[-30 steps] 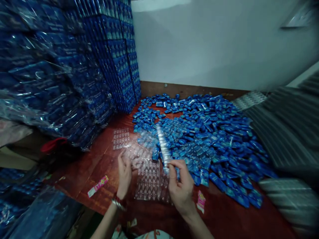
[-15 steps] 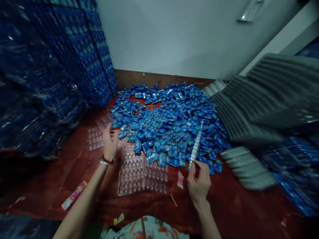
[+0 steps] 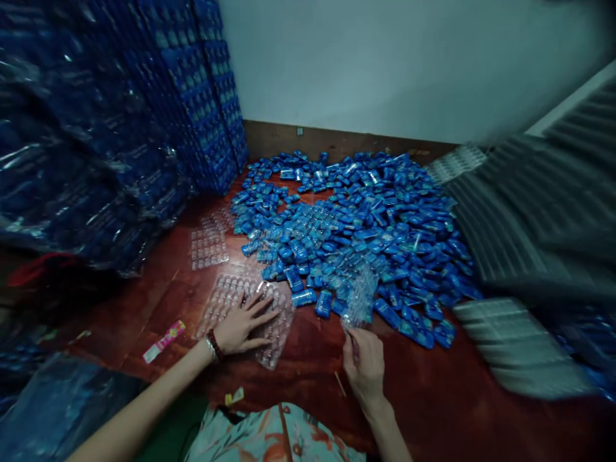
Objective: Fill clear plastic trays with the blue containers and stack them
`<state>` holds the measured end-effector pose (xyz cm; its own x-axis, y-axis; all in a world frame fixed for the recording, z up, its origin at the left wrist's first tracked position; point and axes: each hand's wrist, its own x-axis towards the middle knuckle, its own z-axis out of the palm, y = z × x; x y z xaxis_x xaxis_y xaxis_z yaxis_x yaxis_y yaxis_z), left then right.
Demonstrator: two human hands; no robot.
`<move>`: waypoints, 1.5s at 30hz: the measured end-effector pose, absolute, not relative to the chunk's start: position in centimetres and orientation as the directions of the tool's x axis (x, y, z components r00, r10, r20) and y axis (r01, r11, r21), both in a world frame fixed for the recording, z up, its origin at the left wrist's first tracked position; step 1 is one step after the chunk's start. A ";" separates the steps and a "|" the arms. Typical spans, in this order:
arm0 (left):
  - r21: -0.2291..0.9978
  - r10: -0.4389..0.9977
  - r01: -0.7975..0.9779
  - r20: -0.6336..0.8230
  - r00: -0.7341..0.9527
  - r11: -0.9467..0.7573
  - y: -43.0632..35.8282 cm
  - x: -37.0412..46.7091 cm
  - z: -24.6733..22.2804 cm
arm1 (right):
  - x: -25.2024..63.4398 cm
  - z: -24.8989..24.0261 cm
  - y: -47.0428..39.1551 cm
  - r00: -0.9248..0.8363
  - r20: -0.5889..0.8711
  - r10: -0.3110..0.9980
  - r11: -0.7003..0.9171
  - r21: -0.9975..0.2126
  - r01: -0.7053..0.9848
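1. Because the right hand (image 3: 364, 359) had only the near edge of one clear moulded sheet (image 3: 362, 295) pinched between thumb and fingers, the thin plastic could bend or slip out if the pinch became loose. This sheet was over the near border of the blue packets (image 3: 399, 221) (whether it touched them, I could not tell).
2. The left hand (image 3: 240, 327) was spread wide and gripped nothing; it lay upon flat sheets (image 3: 279, 330) on the red table (image 3: 298, 385). Too much pressure there could, in my judgement, crush their small pockets, and a sideways drag could shift them.
3. The packets lay loose in a heap, the nearest just beside the flat sheets, so a careless sweep could push some under the plastic.
4. A thin stick (image 3: 340, 384) lay near the right hand; it could be caught among the sheets.
5. Farther right, the grey ridged stack (image 3: 505, 218) looked tilted (it was blurred), and a bump could make it slide.
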<state>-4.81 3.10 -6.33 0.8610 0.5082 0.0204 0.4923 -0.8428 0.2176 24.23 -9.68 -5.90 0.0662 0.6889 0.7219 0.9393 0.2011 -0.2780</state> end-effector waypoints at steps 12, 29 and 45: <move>0.104 0.402 0.404 -0.040 0.915 -0.909 10.9 -13.5 -3.9 | 17.2 -5.9 -14.3 -0.277 0.612 0.741 0.528 -0.275 0.804; 0.279 0.571 0.568 -0.076 0.817 -0.775 -4.2 0.1 -4.9 | 29.8 -3.9 -5.4 -0.092 0.292 0.952 0.132 -0.120 0.984; -0.014 0.607 0.631 0.256 0.752 -0.776 19.0 10.0 -0.8 | 33.2 -1.4 1.5 -0.056 0.744 0.666 0.188 -0.095 0.978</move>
<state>9.97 18.97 -0.75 0.7522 0.6073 0.2558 0.6311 -0.7756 -0.0142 33.23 1.48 -1.36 -0.0562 0.6663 0.7435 0.9776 0.1880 -0.0945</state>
